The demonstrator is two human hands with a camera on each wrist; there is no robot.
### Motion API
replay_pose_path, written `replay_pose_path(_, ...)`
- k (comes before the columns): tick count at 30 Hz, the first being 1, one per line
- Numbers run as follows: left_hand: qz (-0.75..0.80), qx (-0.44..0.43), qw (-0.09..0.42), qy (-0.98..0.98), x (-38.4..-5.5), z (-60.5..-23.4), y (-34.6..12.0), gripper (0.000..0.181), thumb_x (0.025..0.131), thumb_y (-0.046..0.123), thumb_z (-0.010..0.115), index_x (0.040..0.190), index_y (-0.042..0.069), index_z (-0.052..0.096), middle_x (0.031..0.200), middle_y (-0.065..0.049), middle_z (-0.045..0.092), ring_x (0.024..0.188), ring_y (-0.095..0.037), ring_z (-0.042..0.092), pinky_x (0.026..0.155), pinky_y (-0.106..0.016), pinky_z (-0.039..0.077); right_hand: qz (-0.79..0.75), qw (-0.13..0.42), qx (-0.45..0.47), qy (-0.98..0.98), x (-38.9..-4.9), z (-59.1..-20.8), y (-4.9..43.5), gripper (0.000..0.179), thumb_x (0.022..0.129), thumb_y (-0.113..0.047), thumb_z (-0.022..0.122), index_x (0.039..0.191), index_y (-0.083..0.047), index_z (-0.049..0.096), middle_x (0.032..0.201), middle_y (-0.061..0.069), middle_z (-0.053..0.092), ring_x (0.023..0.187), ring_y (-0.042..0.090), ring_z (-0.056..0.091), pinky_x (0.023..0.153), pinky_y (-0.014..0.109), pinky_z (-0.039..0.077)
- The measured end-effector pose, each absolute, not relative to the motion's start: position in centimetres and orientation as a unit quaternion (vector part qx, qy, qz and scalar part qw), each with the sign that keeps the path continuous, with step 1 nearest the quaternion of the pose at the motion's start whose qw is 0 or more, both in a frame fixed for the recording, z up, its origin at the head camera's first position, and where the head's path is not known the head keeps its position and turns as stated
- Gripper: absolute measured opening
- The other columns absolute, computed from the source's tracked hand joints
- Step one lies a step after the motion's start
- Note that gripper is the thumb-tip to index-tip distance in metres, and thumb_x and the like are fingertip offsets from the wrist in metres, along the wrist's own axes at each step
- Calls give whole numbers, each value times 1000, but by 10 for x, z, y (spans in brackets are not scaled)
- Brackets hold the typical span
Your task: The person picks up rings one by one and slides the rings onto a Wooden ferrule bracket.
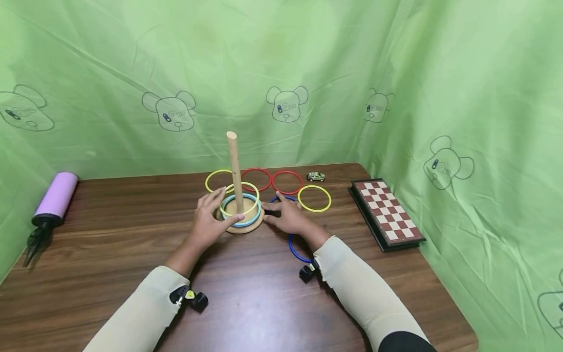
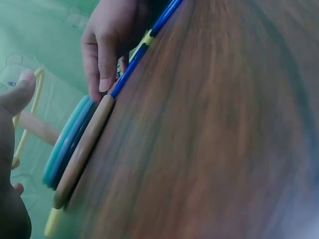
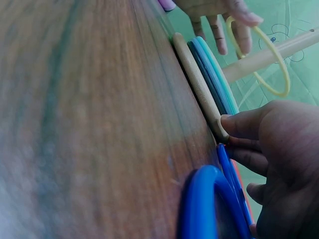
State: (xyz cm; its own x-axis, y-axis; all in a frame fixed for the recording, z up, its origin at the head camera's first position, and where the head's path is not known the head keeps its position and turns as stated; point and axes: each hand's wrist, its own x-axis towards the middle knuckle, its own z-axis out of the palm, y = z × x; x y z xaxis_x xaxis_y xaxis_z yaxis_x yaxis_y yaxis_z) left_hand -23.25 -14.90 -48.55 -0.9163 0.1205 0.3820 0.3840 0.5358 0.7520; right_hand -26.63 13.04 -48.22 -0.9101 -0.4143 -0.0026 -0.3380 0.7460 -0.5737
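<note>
A wooden peg (image 1: 234, 166) stands upright on a round wooden base (image 1: 246, 230). Light blue and darker blue rings (image 3: 214, 74) lie stacked on the base around the peg. My left hand (image 1: 208, 212) pinches a yellow ring (image 1: 259, 198) between thumb and fingers. That ring encircles the peg, above the stacked ones, as the right wrist view also shows. At the base's right edge, my right hand (image 1: 286, 215) grips the rim, thumb on top and fingertips at the side. Beneath the right hand lie blue rings (image 3: 202, 199), partly hidden by it.
Behind the peg lie a yellow ring (image 1: 206, 181) and two red rings (image 1: 287, 192). Another yellow ring (image 1: 330, 199) and a toy car (image 1: 315, 176) are farther right. A folded chessboard (image 1: 389, 212) sits at the right edge, a purple hand pump (image 1: 56, 195) at the left.
</note>
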Motion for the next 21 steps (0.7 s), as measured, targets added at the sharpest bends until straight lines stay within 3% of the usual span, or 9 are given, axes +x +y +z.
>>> replay_pose_path(4,-464,-141,121,-866,-233,-491,-149,100,84,33,97,165,4,46,174,-18,43,159,-49,30,125,-75,19,-294,72,-204,931,-266,-482,129,48,107,-37,72,153,-27,65,164,0,58,172,36,18,126,83,11)
replay_pose_path(9,-449,-143,117,-874,-234,-495,-149,100,83,33,98,164,3,47,174,-18,43,157,-48,29,122,-72,20,-290,67,-198,934,-267,-483,128,48,107,-40,72,152,-27,66,166,3,57,172,35,18,127,81,13)
replay_pose_path(13,-420,-142,105,-890,-233,-498,-149,99,85,37,96,164,3,47,173,-19,44,156,-47,30,119,-70,22,-291,73,-192,934,-267,-483,128,48,107,-41,72,153,-27,65,174,12,44,172,36,17,127,82,10)
replay_pose_path(21,-393,-141,91,-904,-234,-498,-148,99,86,40,94,165,3,47,173,-18,43,157,-49,28,120,-73,19,-286,64,-194,936,-268,-484,128,48,106,-42,72,152,-27,66,166,5,56,172,35,18,127,80,14)
